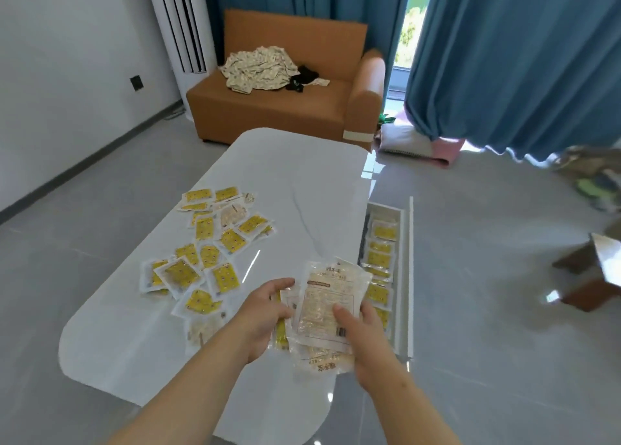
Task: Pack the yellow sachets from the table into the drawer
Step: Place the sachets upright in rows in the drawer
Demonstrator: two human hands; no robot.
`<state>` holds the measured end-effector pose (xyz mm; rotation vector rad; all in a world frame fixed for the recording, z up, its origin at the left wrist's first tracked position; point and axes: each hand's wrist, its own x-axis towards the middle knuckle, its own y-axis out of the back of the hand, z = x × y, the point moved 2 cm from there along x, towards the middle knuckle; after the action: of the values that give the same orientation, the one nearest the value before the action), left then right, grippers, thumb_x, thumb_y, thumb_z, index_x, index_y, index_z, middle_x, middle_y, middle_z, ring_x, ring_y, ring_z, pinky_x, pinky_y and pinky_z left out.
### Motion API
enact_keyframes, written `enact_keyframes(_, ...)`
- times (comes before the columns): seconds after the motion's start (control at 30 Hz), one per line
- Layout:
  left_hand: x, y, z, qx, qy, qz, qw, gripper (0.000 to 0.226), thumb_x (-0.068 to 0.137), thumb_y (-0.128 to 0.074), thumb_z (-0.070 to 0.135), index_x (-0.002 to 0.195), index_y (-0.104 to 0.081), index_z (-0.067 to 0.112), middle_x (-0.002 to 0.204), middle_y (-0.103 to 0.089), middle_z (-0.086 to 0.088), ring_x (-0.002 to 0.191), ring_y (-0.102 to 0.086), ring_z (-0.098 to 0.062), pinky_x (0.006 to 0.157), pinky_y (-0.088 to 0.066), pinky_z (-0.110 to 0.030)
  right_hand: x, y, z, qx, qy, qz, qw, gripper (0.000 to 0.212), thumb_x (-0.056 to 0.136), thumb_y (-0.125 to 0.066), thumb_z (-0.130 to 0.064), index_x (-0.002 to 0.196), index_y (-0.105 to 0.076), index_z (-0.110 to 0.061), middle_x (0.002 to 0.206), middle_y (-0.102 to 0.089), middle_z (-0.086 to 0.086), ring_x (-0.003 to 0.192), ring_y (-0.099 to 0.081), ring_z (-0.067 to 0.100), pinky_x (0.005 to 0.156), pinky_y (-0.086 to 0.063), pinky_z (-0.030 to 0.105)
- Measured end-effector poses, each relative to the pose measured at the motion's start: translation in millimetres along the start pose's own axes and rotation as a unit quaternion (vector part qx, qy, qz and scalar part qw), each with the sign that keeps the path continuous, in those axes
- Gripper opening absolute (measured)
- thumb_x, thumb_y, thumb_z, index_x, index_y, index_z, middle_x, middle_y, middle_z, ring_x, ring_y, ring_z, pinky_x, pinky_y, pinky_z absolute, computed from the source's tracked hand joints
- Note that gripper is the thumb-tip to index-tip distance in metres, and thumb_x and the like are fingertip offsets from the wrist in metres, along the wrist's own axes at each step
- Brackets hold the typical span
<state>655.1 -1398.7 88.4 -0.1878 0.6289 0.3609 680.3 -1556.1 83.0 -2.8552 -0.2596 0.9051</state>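
We hold a stack of sachets (321,313) between both hands above the near right edge of the tabletop (302,182). Our left hand (265,317) has its grip closed on the stack's left side, fingers curled under; our right hand (363,337) has its grip closed on the right side, thumb pressed flat on the top packet. That top packet faces us with its pale printed back and a barcode. The packets are flat, crinkly, clear-edged plastic rectangles. More yellow sachets (208,253) lie scattered on the glossy white tabletop to the left of our hands. Just right of the stack, the open white drawer (408,276) holds a row of yellow sachets (381,249).
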Motion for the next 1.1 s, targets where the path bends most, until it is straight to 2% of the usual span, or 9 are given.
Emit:
enact_keyframes(0.1, 2, -83, -6, -0.021, 0.024, 0.048, 0.998, 0.051, 0.084, -0.055, -0.012, 0.121, -0.054, 0.024, 0.108, -0.059, -0.012, 0.079, -0.063, -0.026, 0.057, -0.052, -0.032, 9, 78, -23, -0.002, -0.001, 0.016, 1.000, 0.024, 0.091, -0.057, -0.007, 0.106, -0.056, -0.025, 0.105, -0.069, 0.005, 0.097, -0.066, 0.028, 0.087, -0.053, 0.053)
enact_keyframes(0.23, 13, -171, -6, -0.033, 0.048, 0.063, 0.996, 0.062, 0.085, -0.062, -0.002, 0.131, -0.040, 0.034, 0.106, -0.058, -0.007, 0.085, -0.065, -0.029, 0.059, -0.056, -0.037, 27, 159, -60, 0.002, -0.008, 0.030, 1.000, 0.022, 0.092, -0.054, -0.002, 0.102, -0.056, -0.021, 0.102, -0.068, 0.006, 0.096, -0.066, 0.028, 0.088, -0.052, 0.052)
enact_keyframes(0.33, 31, -210, 1, -0.059, 0.052, 0.087, 0.993, 0.063, 0.090, -0.057, 0.004, 0.137, -0.033, 0.037, 0.109, -0.058, -0.008, 0.086, -0.065, -0.030, 0.063, -0.057, -0.040, 56, 193, -86, -0.005, -0.004, 0.035, 0.999, 0.023, 0.093, -0.052, -0.003, 0.099, -0.057, -0.025, 0.102, -0.069, 0.003, 0.096, -0.066, 0.026, 0.088, -0.052, 0.053)
enact_keyframes(0.43, 60, -224, 13, -0.087, 0.052, 0.128, 0.987, 0.065, 0.092, -0.052, 0.001, 0.141, -0.028, 0.037, 0.104, -0.056, -0.008, 0.078, -0.063, -0.026, 0.056, -0.052, -0.035, 92, 206, -104, -0.023, -0.015, 0.041, 0.999, 0.023, 0.094, -0.050, -0.005, 0.107, -0.056, -0.023, 0.104, -0.068, 0.002, 0.097, -0.066, 0.026, 0.084, -0.054, 0.053)
enact_keyframes(0.53, 99, -229, 28, -0.109, 0.043, 0.166, 0.979, 0.066, 0.092, -0.051, -0.001, 0.142, -0.028, 0.034, 0.098, -0.055, -0.007, 0.074, -0.061, -0.025, 0.056, -0.050, -0.034, 135, 210, -122, -0.047, -0.023, 0.035, 0.998, 0.024, 0.093, -0.050, -0.004, 0.112, -0.055, -0.018, 0.106, -0.068, 0.004, 0.095, -0.066, 0.025, 0.081, -0.056, 0.049)
enact_keyframes(0.6, 128, -231, 37, -0.112, 0.047, 0.175, 0.977, 0.065, 0.091, -0.051, -0.001, 0.141, -0.029, 0.033, 0.103, -0.056, -0.010, 0.074, -0.061, -0.025, 0.057, -0.050, -0.034, 165, 208, -134, -0.061, -0.026, 0.031, 0.997, 0.023, 0.093, -0.050, -0.004, 0.111, -0.055, -0.018, 0.106, -0.067, 0.005, 0.095, -0.066, 0.025, 0.082, -0.055, 0.049)
enact_keyframes(0.7, 167, -235, 47, -0.107, 0.064, 0.187, 0.974, 0.062, 0.089, -0.053, 0.000, 0.138, -0.033, 0.031, 0.113, -0.056, -0.014, 0.081, -0.063, -0.028, 0.063, -0.053, -0.037, 208, 204, -150, -0.087, -0.043, 0.029, 0.995, 0.024, 0.092, -0.052, -0.005, 0.114, -0.054, -0.017, 0.106, -0.068, 0.006, 0.095, -0.066, 0.027, 0.085, -0.054, 0.053)
enact_keyframes(0.97, 222, -227, 36, -0.042, 0.107, 0.262, 0.958, 0.041, 0.087, -0.055, 0.011, 0.121, -0.045, 0.030, 0.099, -0.056, -0.003, 0.093, -0.059, -0.026, 0.085, -0.052, -0.041, 298, 197, -151, -0.177, -0.104, -0.006, 0.979, 0.023, 0.092, -0.051, -0.001, 0.113, -0.055, -0.011, 0.102, -0.067, 0.010, 0.090, -0.066, 0.028, 0.078, -0.056, 0.049)
enact_keyframes(1.1, 240, -232, 7, 0.005, 0.140, 0.259, 0.956, 0.035, 0.092, -0.050, 0.014, 0.118, -0.039, 0.035, 0.097, -0.050, 0.001, 0.089, -0.054, -0.018, 0.070, -0.045, -0.027, 344, 199, -140, -0.261, -0.129, -0.047, 0.956, 0.021, 0.092, -0.052, -0.004, 0.112, -0.051, -0.013, 0.100, -0.065, 0.008, 0.086, -0.065, 0.027, 0.068, -0.055, 0.039)
